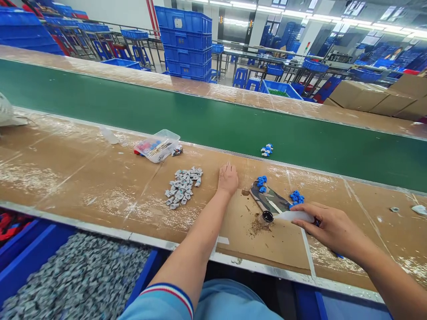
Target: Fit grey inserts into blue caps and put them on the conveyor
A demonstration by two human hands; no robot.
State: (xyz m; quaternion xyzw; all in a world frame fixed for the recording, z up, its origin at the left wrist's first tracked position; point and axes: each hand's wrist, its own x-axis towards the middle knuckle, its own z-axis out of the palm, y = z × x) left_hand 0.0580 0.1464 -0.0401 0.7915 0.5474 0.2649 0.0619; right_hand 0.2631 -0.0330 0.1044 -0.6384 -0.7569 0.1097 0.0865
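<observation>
My left hand [227, 178] rests palm down on the brown cardboard-covered bench [83, 178], its fingers together, just right of a pile of small grey parts [183, 186]. My right hand [330, 226] grips a white tube-like tool [293, 216] whose tip touches a small dark round cap [267, 217] sitting in brown residue. A dark flat pad [268, 198] lies between the hands, with small blue parts [261, 181] at its far end and more blue parts [295, 197] beside it.
A green conveyor belt [167, 111] runs behind the bench and carries a cluster of blue-and-white parts [267, 150]. A clear plastic box [157, 145] of mixed items lies at left. A blue bin of grey parts [76, 280] sits below the bench edge. Cardboard boxes [367, 95] stand far right.
</observation>
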